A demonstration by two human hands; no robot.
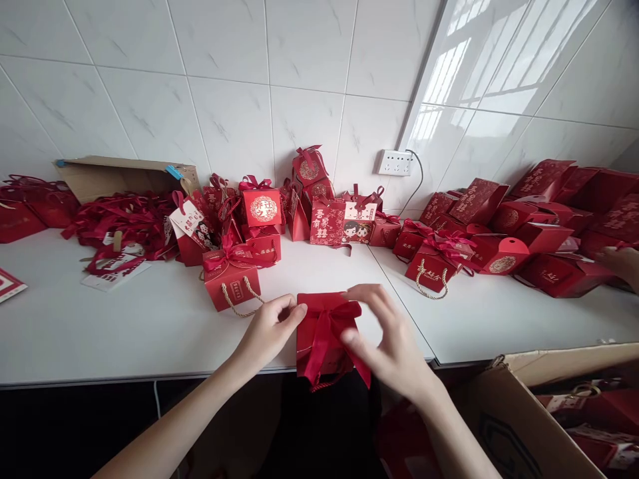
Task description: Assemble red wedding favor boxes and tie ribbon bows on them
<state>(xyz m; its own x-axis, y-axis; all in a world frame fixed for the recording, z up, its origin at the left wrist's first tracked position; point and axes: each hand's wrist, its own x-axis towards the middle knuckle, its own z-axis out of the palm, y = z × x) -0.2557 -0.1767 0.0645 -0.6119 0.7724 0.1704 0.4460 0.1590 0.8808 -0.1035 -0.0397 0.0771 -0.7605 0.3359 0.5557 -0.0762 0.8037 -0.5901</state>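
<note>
A red gift box (305, 342) with a satin ribbon bow (327, 326) on it is at the table's front edge, right in front of me. My left hand (272, 326) pinches the box's upper left side between thumb and bent fingers. Around the upper right side curves my right hand (387, 332), its thumb and fingers apart and slightly blurred. The thumb tip is by the bow's right loop; whether it touches the ribbon I cannot tell. Two ribbon tails hang down the box's front, and a red twisted cord (327, 384) shows at its bottom.
Finished-looking red boxes (232, 276) with rope handles stand behind. A ribbon heap (127, 226) spills from a cardboard box (124, 174) at left. More red boxes (499, 253) pile up at right, beside another person's hand (622, 263). An open carton (514, 412) is at lower right.
</note>
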